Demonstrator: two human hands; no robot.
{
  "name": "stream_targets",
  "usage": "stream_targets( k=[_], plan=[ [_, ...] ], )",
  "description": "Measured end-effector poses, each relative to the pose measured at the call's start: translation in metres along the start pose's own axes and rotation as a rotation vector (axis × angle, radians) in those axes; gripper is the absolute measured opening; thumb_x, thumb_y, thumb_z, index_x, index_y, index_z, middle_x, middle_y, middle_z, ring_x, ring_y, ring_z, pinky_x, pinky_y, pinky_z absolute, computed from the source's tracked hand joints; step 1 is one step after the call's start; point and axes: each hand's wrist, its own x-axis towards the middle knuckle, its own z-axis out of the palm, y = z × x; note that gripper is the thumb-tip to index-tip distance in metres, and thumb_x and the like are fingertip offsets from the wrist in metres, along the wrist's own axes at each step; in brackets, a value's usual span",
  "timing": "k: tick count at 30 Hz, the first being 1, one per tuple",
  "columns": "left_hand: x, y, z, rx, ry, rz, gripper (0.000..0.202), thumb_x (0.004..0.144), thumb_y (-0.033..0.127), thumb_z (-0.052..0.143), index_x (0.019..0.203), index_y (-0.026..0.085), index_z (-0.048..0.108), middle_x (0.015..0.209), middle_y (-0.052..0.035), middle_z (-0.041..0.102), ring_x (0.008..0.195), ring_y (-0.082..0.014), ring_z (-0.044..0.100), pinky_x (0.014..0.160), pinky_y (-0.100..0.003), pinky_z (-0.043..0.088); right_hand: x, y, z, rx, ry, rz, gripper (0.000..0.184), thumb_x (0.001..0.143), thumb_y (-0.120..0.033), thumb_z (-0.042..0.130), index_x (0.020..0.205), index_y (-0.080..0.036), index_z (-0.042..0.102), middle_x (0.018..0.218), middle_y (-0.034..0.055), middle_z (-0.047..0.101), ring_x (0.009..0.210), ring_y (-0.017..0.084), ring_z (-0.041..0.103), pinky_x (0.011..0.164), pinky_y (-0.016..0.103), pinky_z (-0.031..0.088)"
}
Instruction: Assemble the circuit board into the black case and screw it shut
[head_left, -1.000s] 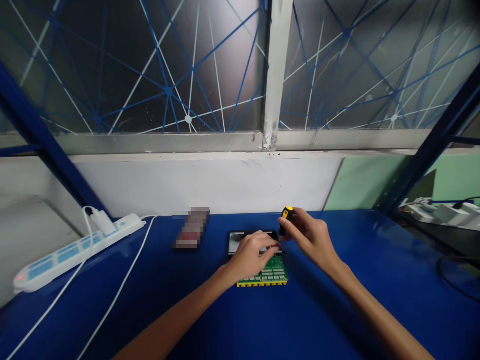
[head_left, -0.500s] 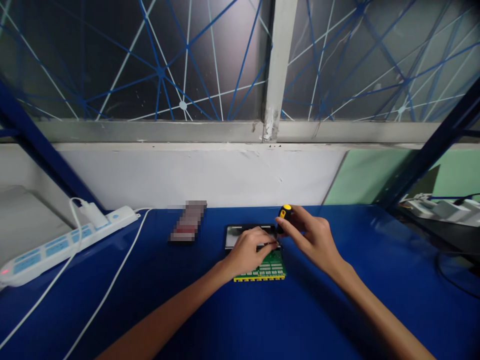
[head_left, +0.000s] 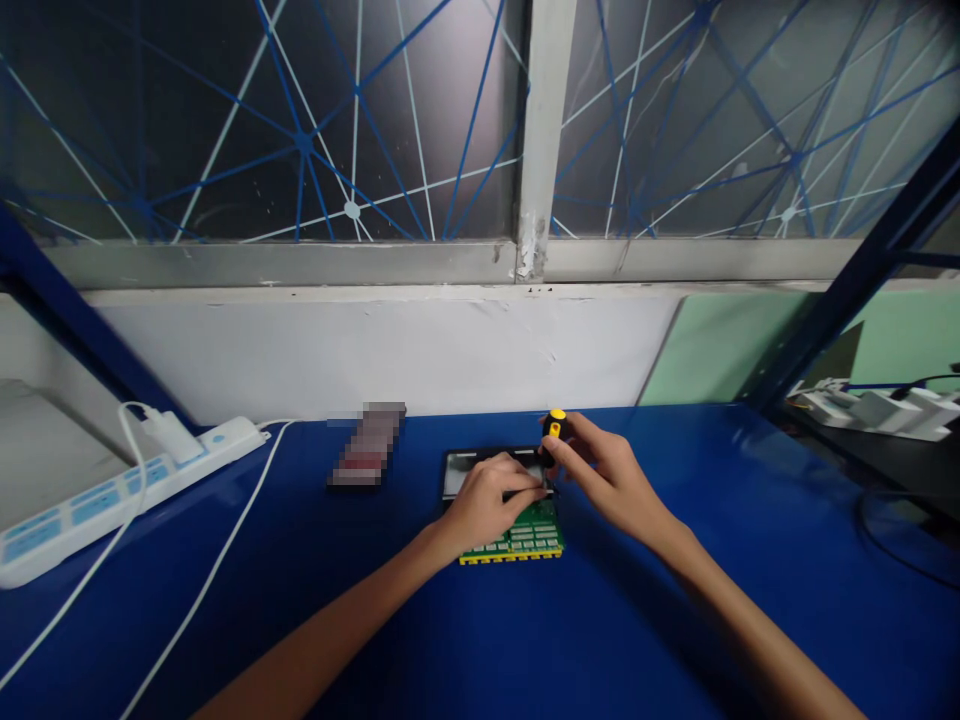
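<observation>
A green circuit board [head_left: 525, 540] with a yellow front edge lies on the blue table [head_left: 450, 640], joined at the back to a black-framed display panel [head_left: 461, 470]. My left hand [head_left: 487, 498] rests on the board where it meets the panel, fingers curled and pressing down. My right hand [head_left: 604, 478] is closed round a small screwdriver with a yellow and black handle [head_left: 553, 430], held upright with its tip down at the board's right upper corner, close to my left fingertips.
A white power strip [head_left: 97, 495] with a plugged charger and white cables lies at the left. A blurred small object [head_left: 367, 457] sits behind the board. A white wall and window stand at the back. White devices [head_left: 877, 410] lie on a surface at the far right.
Both hands stay on the board and the screwdriver. The view has shifted slightly, so everything sits a little further left and lower in the picture.
</observation>
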Motion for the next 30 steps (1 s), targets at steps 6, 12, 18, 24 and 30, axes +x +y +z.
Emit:
stream_targets(
  k=[6, 12, 18, 24, 30],
  plan=[
    [-0.001, -0.002, 0.001, 0.011, -0.014, -0.042, 0.014, 0.089, 0.022, 0.063, 0.084, 0.024, 0.076, 0.083, -0.001, 0.072, 0.082, -0.0172, 0.063, 0.077, -0.032, 0.051, -0.004, 0.011, 0.006, 0.04, 0.045, 0.031, 0.03, 0.088, -0.041, 0.06, 0.108, -0.018, 0.057, 0.078, 0.0032, 0.066, 0.062, 0.015, 0.063, 0.053, 0.025, 0.05],
    [-0.002, 0.002, -0.001, 0.086, -0.052, -0.019, 0.013, 0.089, 0.021, 0.061, 0.089, 0.023, 0.074, 0.088, -0.003, 0.071, 0.087, -0.0194, 0.061, 0.078, -0.035, 0.048, -0.003, 0.019, 0.003, 0.017, 0.048, 0.029, 0.029, 0.085, -0.039, 0.066, 0.104, -0.019, 0.061, 0.074, 0.0014, 0.066, 0.064, 0.016, 0.062, 0.06, 0.028, 0.05],
    [-0.002, 0.008, -0.003, 0.158, -0.106, 0.008, 0.018, 0.093, 0.018, 0.054, 0.1, 0.022, 0.07, 0.101, -0.0046, 0.07, 0.092, -0.0203, 0.06, 0.079, -0.036, 0.044, -0.002, 0.012, 0.004, 0.023, -0.015, -0.009, 0.019, 0.088, -0.038, 0.061, 0.09, -0.019, 0.06, 0.07, -0.0009, 0.062, 0.063, 0.013, 0.057, 0.057, 0.025, 0.044],
    [-0.003, 0.0, -0.001, 0.147, -0.096, 0.007, 0.018, 0.093, 0.019, 0.055, 0.091, 0.022, 0.073, 0.095, -0.0031, 0.07, 0.093, -0.0208, 0.06, 0.078, -0.037, 0.044, -0.003, 0.007, 0.008, 0.016, -0.036, 0.031, 0.02, 0.09, -0.039, 0.057, 0.094, -0.019, 0.059, 0.072, 0.0001, 0.065, 0.061, 0.013, 0.059, 0.051, 0.024, 0.042],
    [-0.003, 0.001, 0.001, 0.154, -0.067, 0.0, 0.017, 0.093, 0.021, 0.057, 0.092, 0.022, 0.073, 0.091, -0.0041, 0.071, 0.091, -0.0207, 0.06, 0.078, -0.037, 0.046, -0.002, 0.009, 0.01, 0.023, 0.0, 0.035, 0.024, 0.087, -0.04, 0.06, 0.101, -0.019, 0.06, 0.074, 0.0005, 0.064, 0.06, 0.013, 0.058, 0.05, 0.024, 0.043]
  ],
)
